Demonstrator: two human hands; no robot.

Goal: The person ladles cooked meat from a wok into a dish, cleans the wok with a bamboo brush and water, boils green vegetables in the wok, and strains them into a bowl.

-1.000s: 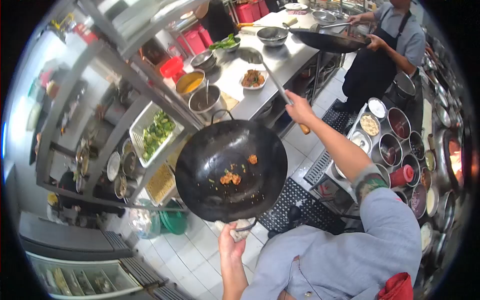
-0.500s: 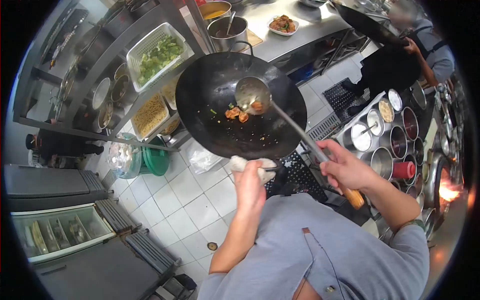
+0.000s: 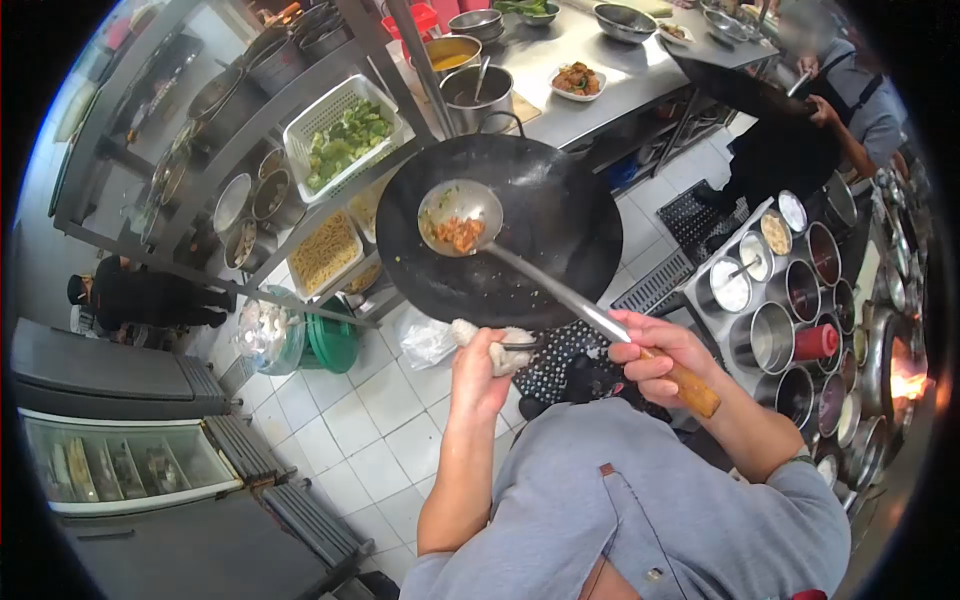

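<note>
My left hand is closed around a pale cloth on the near handle of a large black wok. In my right hand is the wooden end of a long metal ladle. The ladle's bowl is inside the wok, toward its left side, and orange-brown food pieces with green bits lie in it. A few small crumbs are scattered on the wok's dark surface.
Beyond the wok, a steel counter bears a plate of food and pots. Broccoli fills a white basket at left. Ingredient containers and a flame are at right. A co-worker holds another wok.
The ladle came down from above the counter into the wok, and the food pieces are now gathered in its bowl. My right hand moved down toward my body.
</note>
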